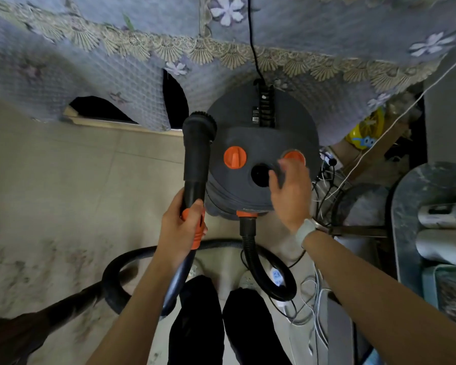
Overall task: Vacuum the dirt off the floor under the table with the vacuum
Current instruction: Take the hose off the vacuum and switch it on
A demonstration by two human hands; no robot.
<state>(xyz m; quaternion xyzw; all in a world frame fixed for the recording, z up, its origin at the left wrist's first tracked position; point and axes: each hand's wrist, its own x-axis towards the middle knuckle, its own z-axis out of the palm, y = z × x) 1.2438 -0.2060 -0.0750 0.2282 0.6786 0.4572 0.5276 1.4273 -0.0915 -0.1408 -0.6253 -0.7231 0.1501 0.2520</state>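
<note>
A round grey canister vacuum stands on the tiled floor right in front of me, against the hanging tablecloth. Its top carries an orange knob, a black round opening and a second orange button. My left hand is closed around the orange collar of the black hose nozzle, which points up beside the canister. My right hand hovers, slightly blurred, over the second orange button, fingers spread. The black hose loops from the canister's front around my feet.
The lilac floral cloth hides most of the space under the table; two dark gaps show at its hem. A black power cord runs up over the cloth. Loose cables, metal cylinders and clutter crowd the right side. The floor at left looks stained.
</note>
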